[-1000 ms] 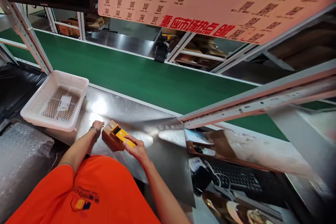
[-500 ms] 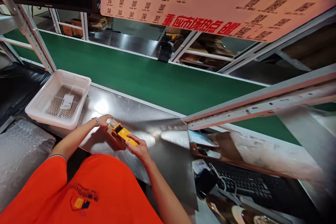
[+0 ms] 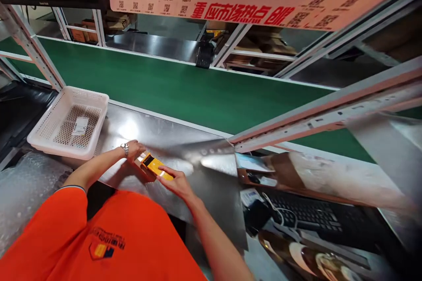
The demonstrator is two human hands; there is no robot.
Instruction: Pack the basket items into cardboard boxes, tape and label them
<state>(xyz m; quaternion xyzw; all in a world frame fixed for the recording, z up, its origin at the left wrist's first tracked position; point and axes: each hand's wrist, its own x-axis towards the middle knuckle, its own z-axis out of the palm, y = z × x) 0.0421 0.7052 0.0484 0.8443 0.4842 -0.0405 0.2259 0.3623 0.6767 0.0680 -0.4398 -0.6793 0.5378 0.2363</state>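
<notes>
My right hand [image 3: 176,181] is closed round the near end of a yellow block-shaped thing [image 3: 154,164] with a black panel and a pale, shiny far end; its exact kind is unclear. Under and beside it is a small brown cardboard box [image 3: 140,168], tilted over the metal tabletop [image 3: 171,136]. My left hand [image 3: 134,149], with a metal watch on the wrist, grips the far end of that box close to the yellow thing's tip. Its fingers are partly hidden.
A white plastic basket [image 3: 99,129] with a labelled packet [image 3: 80,126] stands at left, bubble wrap [image 3: 29,184] nearer. A green conveyor belt [image 3: 158,85] runs behind. Right are a metal post [image 3: 296,116], a keyboard [image 3: 306,213] and a bottle [image 3: 296,250].
My view has shifted slightly. The left hand has turned a little and its fingers have moved towards the yellow thing's tip. The right hand keeps its grip.
</notes>
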